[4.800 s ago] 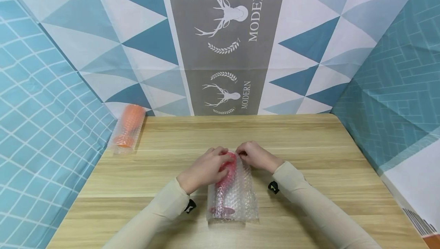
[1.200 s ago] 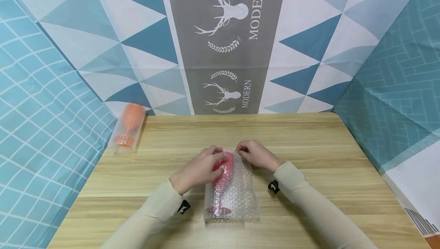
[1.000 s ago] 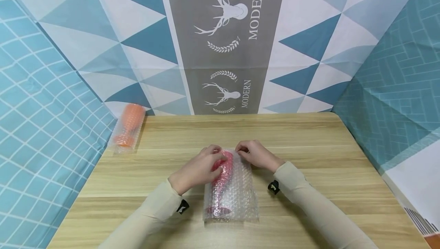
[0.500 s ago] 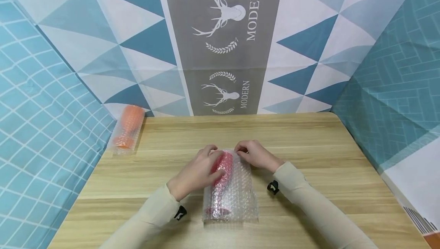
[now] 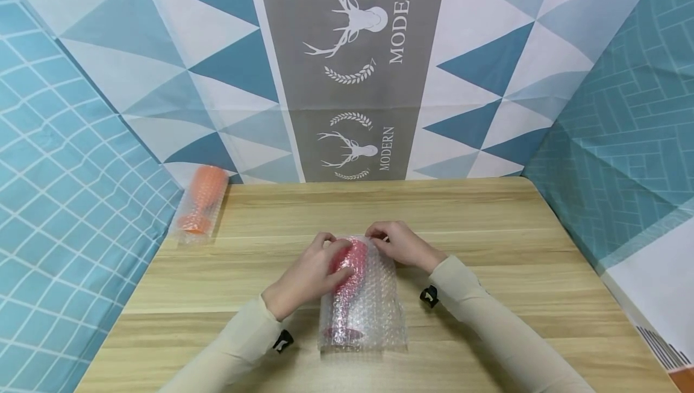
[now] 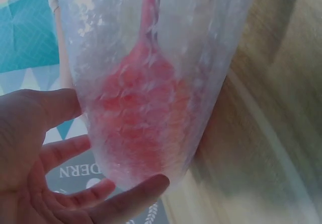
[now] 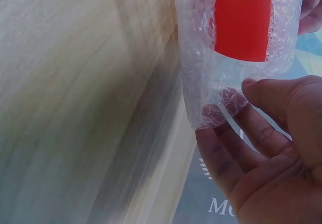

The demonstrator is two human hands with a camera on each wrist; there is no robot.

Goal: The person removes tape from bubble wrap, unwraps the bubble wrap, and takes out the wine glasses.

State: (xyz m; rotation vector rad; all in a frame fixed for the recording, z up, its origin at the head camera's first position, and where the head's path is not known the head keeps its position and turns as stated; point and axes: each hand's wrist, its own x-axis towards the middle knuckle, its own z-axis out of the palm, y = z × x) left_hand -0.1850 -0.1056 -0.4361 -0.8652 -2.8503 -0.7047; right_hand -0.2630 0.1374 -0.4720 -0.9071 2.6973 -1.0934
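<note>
A pinkish-red goblet (image 5: 347,281) lies inside a clear bubble wrap bag (image 5: 386,308) on the table, foot toward me. In the right wrist view, part of the goblet's red bowl (image 7: 242,20) shows without bubbles over it. My left hand (image 5: 309,272) holds the bowl through the wrap, thumb and fingers curved over it; the left wrist view shows the fingers (image 6: 118,201) at the bag's far end. My right hand (image 5: 403,244) pinches the film at the bag's far right corner, thumb against fingers (image 7: 256,128).
At the back left corner of the wooden table (image 5: 461,212) lies an orange goblet (image 5: 206,197), also in bubble wrap. Patterned cloth walls stand behind and at both sides. A black band or clip (image 5: 283,341) sits at each wrist.
The goblet and my left hand have shifted slightly left, and more of the bag's right part shows. My right hand has slid a little left along the far edge, still pinching the film.
</note>
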